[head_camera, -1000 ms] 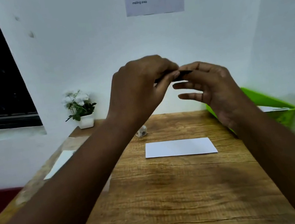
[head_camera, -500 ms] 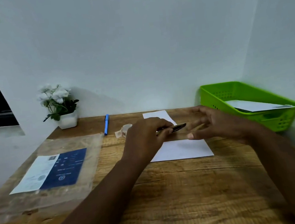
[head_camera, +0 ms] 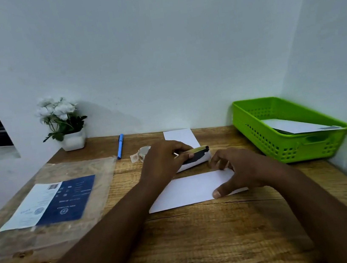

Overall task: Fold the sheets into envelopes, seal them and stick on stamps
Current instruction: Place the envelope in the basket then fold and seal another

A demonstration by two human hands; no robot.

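A white folded sheet (head_camera: 189, 190) lies on the wooden table (head_camera: 207, 249) in front of me. Its far flap (head_camera: 197, 164) curls upward. My left hand (head_camera: 165, 161) grips a slim black-and-gold stick (head_camera: 198, 150), pen-like, and holds it just over that flap. My right hand (head_camera: 242, 170) rests spread on the sheet's right end, thumb flat near the front edge and bent fingertips by the flap's right end. A second white sheet (head_camera: 181, 137) lies further back, partly hidden by my left hand.
A tape roll (head_camera: 143, 153) and a blue pen (head_camera: 120, 146) lie behind my left hand. A green basket (head_camera: 293, 150) at the right holds a white envelope (head_camera: 297, 127). A plastic packet with a blue-and-white label (head_camera: 53, 201) covers the left side; a potted plant (head_camera: 64, 124) stands back left.
Both hands came down from chest height to the table. My left hand brought the stick to the flap, and my right hand let go of it and settled on the folded sheet.
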